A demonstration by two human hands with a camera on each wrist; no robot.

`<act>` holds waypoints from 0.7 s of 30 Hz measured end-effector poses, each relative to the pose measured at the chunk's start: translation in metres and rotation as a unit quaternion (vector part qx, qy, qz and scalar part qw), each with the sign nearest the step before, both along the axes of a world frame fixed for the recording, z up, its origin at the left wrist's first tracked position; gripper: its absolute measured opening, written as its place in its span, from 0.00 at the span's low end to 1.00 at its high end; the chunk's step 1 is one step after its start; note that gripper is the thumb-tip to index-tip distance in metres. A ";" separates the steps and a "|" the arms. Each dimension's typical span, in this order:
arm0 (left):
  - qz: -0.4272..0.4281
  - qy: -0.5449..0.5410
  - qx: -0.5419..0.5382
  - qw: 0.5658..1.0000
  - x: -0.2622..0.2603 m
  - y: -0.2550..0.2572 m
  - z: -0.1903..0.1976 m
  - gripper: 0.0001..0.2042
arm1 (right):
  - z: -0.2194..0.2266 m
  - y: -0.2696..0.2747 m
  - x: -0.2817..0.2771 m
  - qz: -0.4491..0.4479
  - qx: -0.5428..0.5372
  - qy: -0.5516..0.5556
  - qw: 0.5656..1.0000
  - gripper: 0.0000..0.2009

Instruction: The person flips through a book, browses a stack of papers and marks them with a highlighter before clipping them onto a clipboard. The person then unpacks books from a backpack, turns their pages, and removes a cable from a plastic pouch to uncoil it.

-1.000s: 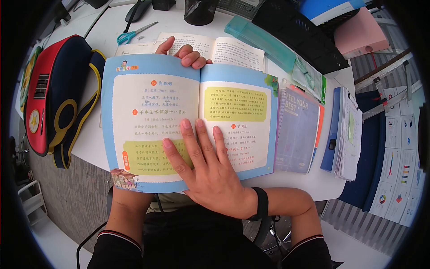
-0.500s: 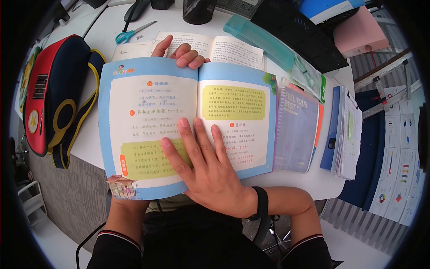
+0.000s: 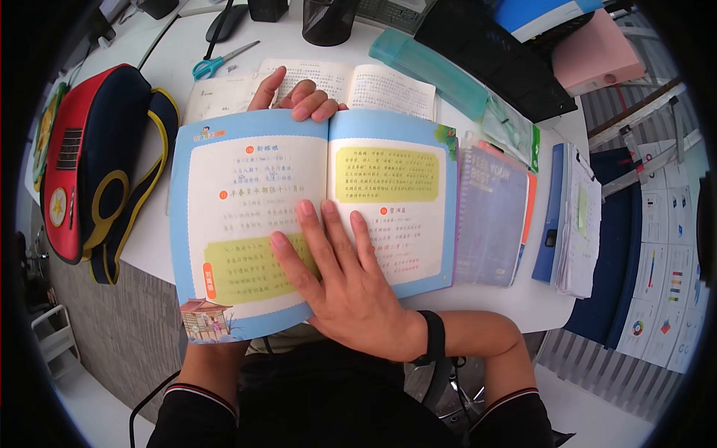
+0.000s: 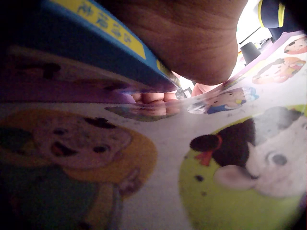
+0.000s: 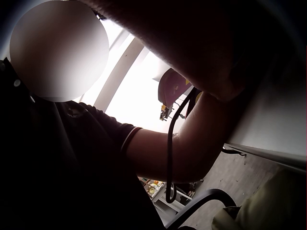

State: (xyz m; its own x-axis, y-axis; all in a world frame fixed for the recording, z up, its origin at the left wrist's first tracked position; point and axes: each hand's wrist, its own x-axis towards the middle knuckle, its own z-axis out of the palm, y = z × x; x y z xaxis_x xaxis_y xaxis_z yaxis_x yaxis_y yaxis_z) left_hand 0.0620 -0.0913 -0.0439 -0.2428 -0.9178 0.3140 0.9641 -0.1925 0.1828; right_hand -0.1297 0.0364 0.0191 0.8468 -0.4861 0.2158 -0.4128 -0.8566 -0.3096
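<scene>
An open picture-bordered book [image 3: 261, 213] with blue page edges and Chinese text is held above the desk in the head view. My left hand [image 3: 306, 98] supports it from behind, its fingertips curled over the top edge by the middle fold. In the left wrist view the palm [image 4: 192, 43] lies against the book's blue spine [image 4: 103, 45], above a cover with cartoon children [image 4: 76, 148]. My right hand [image 3: 362, 295], a black band on its wrist, lies with spread, straight fingers across the lower middle of both pages. The right wrist view shows mostly a dark arm.
Behind the book, a second open book [image 3: 321, 81] lies on the white desk [image 3: 515, 313], near teal scissors [image 3: 224, 61]. A red and navy school bag [image 3: 97, 160] stands at left. Right of the book are a clear folder [image 3: 489, 216], a clipboard [image 3: 575, 224] and a teal case [image 3: 426, 71].
The held book's lower left corner has dropped slightly toward my lap, and its top edge sits lower. The left fingers moved down with it. The right hand stays on the pages.
</scene>
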 end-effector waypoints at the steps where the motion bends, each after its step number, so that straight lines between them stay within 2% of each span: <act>1: 0.000 -0.001 -0.002 1.000 0.001 -0.001 -0.002 0.25 | 0.001 0.000 0.000 0.000 -0.002 -0.001 1.000 0.44; 10: 0.017 -0.019 0.021 0.999 -0.002 0.004 0.004 0.22 | -0.005 0.001 0.001 -0.003 -0.034 0.004 0.999 0.42; 21: 0.003 -0.007 -0.005 1.000 0.001 -0.001 -0.003 0.26 | -0.003 0.001 -0.001 0.001 -0.026 0.008 1.000 0.42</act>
State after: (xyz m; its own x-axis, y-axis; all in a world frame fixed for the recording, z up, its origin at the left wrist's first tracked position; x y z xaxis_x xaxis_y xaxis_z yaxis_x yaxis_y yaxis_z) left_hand 0.0630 -0.0923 -0.0473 -0.2408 -0.9160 0.3208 0.9629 -0.1838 0.1978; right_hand -0.1309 0.0372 0.0163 0.8513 -0.4726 0.2277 -0.4152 -0.8723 -0.2583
